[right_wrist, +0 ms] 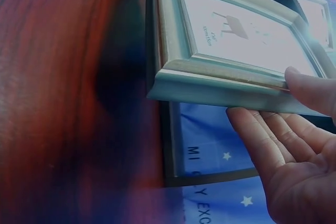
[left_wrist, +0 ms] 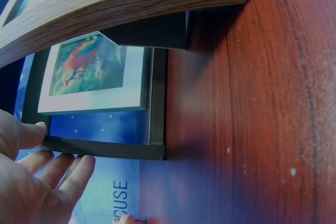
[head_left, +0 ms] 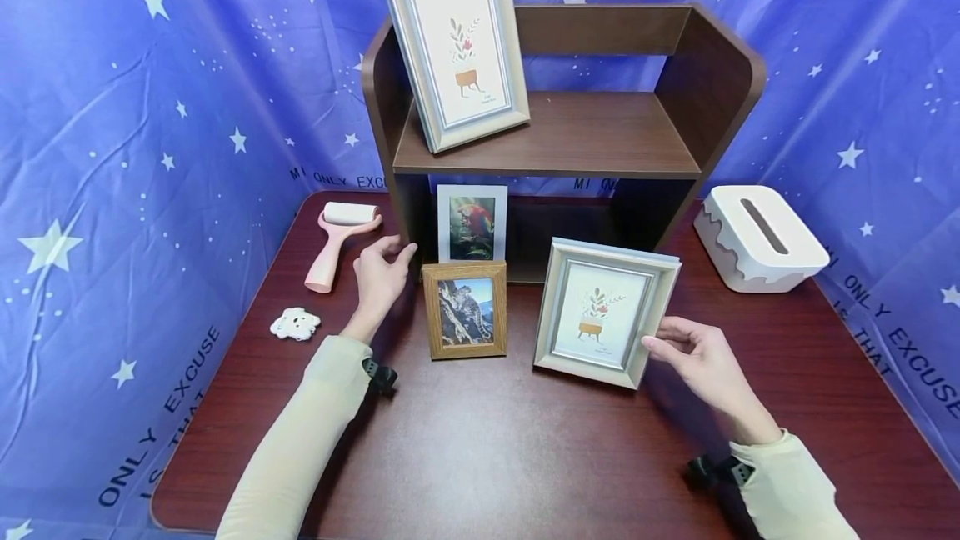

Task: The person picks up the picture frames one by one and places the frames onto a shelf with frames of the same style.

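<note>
In my right hand (head_left: 701, 361) I hold a silver-cream picture frame (head_left: 545, 307) by its right edge, thumb on the front and fingers behind. It leans back slightly, with a potted-plant print inside. My left hand (head_left: 381, 277) is at the left side panel of a dark brown desktop shelf (head_left: 678, 169); in the left wrist view, thumb and fingers (left_wrist: 79, 179) pinch the panel's edge from both sides. A wood-coloured frame (head_left: 465, 354) with a leopard picture stands in front of the shelf. Behind it, a white frame (head_left: 472, 190) with a parrot picture stands in the lower compartment.
A larger cream frame (head_left: 465, 40) leans on the shelf's upper level at the left. Left on the table lie a pink lint roller (head_left: 330, 257) and a small white cut-out shape (head_left: 295, 324). A white tissue box (head_left: 765, 240) stands at the right. Blue star curtains (head_left: 112, 190) surround the table.
</note>
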{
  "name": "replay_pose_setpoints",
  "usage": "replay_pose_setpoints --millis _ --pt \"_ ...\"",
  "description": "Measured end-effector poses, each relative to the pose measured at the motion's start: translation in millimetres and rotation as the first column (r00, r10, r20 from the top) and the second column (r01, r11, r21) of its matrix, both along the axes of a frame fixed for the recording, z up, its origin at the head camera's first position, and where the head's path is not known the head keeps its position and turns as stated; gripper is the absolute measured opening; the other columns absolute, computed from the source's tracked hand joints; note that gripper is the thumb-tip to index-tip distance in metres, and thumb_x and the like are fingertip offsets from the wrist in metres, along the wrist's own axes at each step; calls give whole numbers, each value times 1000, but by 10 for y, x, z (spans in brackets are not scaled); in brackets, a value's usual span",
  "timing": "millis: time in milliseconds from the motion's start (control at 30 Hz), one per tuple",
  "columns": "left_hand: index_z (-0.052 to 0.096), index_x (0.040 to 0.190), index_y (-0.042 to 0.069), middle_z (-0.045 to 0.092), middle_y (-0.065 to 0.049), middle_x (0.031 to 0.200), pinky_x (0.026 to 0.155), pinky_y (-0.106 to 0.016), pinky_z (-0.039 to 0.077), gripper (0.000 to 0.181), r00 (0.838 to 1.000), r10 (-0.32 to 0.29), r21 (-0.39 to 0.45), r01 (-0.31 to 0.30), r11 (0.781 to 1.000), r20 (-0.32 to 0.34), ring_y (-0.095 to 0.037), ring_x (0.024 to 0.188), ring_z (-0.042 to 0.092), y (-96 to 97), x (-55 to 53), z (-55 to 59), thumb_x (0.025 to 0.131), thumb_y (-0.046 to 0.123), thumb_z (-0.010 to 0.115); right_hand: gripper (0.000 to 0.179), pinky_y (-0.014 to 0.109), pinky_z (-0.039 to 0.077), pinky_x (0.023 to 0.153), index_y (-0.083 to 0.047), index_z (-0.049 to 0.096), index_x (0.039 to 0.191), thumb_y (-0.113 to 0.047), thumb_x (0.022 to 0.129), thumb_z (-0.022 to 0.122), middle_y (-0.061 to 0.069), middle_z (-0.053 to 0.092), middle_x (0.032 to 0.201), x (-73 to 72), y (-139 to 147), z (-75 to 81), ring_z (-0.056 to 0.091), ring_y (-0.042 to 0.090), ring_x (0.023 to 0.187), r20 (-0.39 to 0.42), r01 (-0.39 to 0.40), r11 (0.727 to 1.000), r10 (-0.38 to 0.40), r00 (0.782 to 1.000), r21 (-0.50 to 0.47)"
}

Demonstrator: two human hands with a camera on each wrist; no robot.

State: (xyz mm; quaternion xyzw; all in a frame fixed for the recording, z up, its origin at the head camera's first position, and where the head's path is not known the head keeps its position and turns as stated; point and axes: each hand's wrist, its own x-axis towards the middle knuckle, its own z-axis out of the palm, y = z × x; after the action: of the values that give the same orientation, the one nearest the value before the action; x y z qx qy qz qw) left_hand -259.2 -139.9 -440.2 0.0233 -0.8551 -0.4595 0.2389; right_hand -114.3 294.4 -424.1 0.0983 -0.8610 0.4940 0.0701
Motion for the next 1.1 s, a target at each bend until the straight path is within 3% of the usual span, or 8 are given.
replay_pose_setpoints --millis 100,300,433,700,833,1100 --pt "74 99 8 71 -4 89 90 -38 39 21 1000 -1 2 1 1000 0 -23 93 61 0 1 -2 84 22 75 21 22 53 63 8 65 103 -5 87 69 18 69 91 8 12 74 68 11 75 -5 1 1000 -1 1000 31" --pt "74 100 8 71 -4 89 91 -37 39 22 1000 -1 6 1 1000 3 -23 94 61 5 -4 -15 84 23 75 25 29 54 65 10 63 109 -4 88 67 21 67 95 42 55 261 68 13 77 23 -14 1000 15 1000 -9" --pt "74 100 8 71 -4 90 91 -38 40 22 1000 -1 -5 1 1000 7 -23 95 62 3 -5 -20 85 24 74 26 29 54 64 10 62 110 -3 88 68 17 68 95 64 75 423 68 12 77 17 -6 1000 6 1000 2" --pt "74 100 7 71 -5 90 93 -39 37 21 1000 -5 -8 5 1000 -12 -24 95 62 -6 -2 -11 85 23 74 24 27 54 62 11 63 106 -2 87 69 1 70 91 107 72 848 69 13 73 -54 12 999 -10 998 49" --pt "74 99 7 71 -5 89 92 -39 39 21 1000 -9 -11 9 1000 -17 -24 93 62 -9 -3 -13 85 23 74 19 22 53 60 10 64 100 0 86 69 1 70 85 115 88 1065 68 13 68 -93 42 997 -36 995 62" --pt "73 98 6 71 -6 89 92 -38 38 21 1000 -4 -16 3 1000 -10 -24 92 62 -3 -7 -6 85 23 74 25 20 52 63 5 66 110 0 86 69 -2 71 91 91 112 1477 69 13 71 -71 64 998 -62 996 25"
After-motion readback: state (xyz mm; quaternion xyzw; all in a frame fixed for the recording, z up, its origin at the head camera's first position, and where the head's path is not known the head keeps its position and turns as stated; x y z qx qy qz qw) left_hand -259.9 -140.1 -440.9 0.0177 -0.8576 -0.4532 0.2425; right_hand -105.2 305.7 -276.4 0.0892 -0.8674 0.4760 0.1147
